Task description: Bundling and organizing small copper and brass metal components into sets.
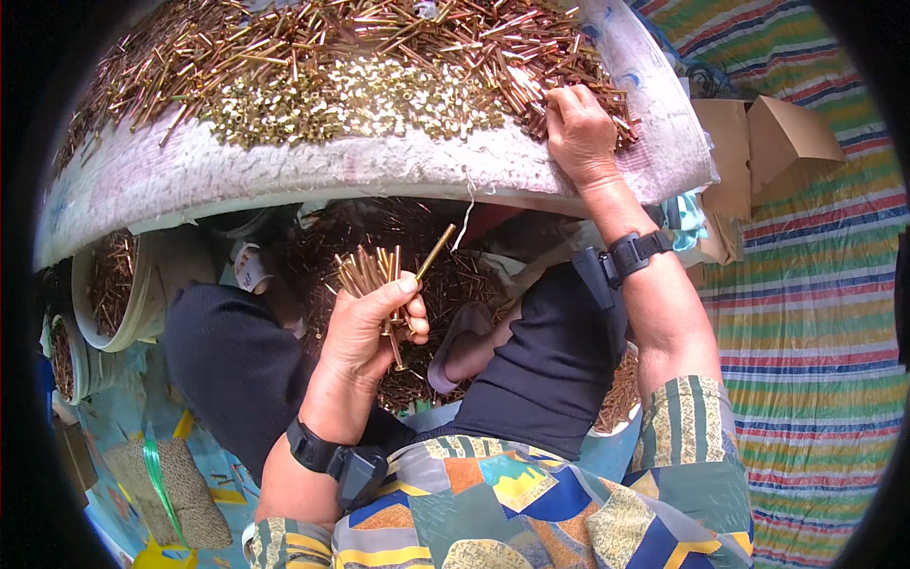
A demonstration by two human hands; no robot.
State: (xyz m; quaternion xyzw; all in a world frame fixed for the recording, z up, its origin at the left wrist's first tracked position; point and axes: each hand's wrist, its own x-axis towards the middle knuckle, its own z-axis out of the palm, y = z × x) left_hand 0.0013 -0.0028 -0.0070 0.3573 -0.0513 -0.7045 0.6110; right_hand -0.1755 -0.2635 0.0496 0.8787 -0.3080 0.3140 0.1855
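My left hand (365,327) is wrapped round a bunch of long thin brass-coloured bolts (365,270) above my lap. One bolt (436,251) slants out between thumb and forefinger, and headed ends show below the fist. On the cloth-covered table (379,166), my right hand (578,133) lies with curled fingers at the right edge of a big heap of similar coppery bolts (417,38). What its fingertips grip is hidden. Short gold-coloured sleeves or nuts (351,100) are piled in front of that heap, left of my right hand.
More bolts (408,228) lie under the table between my legs. White buckets (118,294) of bolts stand at the left. A brown bundle tied with green strap (166,488) lies lower left. Opened cardboard (758,152) rests on a striped sheet (815,351) at the right.
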